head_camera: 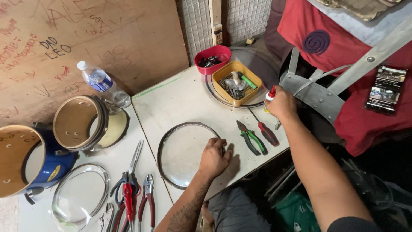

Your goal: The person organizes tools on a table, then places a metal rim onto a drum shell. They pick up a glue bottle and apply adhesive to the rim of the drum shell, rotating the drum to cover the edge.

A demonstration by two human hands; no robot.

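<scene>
My left hand (214, 157) rests on the right rim of a round clear drum head with a dark metal hoop (165, 141), lying flat on the white table. My right hand (281, 104) is closed around a small white bottle with a red cap (271, 93), held at the table's right edge beside a grey metal frame (315, 96). Green-handled pliers (251, 138) and a red-handled screwdriver (267, 132) lie between my two hands.
A yellow tray (238, 83) of screws and a red bowl (213, 59) stand at the back. At the left are two drum shells (81, 122), a water bottle (102, 83), a second clear drum head (81, 197) and several pliers and scissors (131, 189). A phone (385, 89) rests on red cloth.
</scene>
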